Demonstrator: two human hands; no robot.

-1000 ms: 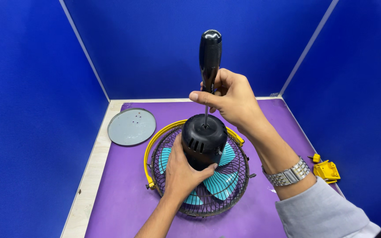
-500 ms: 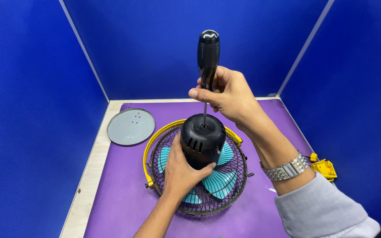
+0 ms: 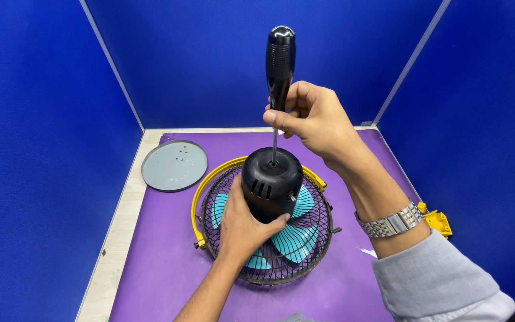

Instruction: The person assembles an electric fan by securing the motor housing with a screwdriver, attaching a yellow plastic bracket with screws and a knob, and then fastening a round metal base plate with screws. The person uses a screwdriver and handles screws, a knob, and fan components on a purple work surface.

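Two hands busy: our left hand point(image 3: 242, 229) grips the black motor housing point(image 3: 271, 182), right hand point(image 3: 314, 119) clenches the screwdriver point(image 3: 279, 65). Tilt it and we'd probably slip into the fan grille point(image 3: 305, 238).

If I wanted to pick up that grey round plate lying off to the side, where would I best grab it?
Take the grey round plate by its rim, probably from the near or right edge. It lies flat on the purple mat, so there is nothing to wrap fingers around; you would likely have to slip fingertips under the thin edge. The blue wall crowds its far left side, while the fan sits to its right.
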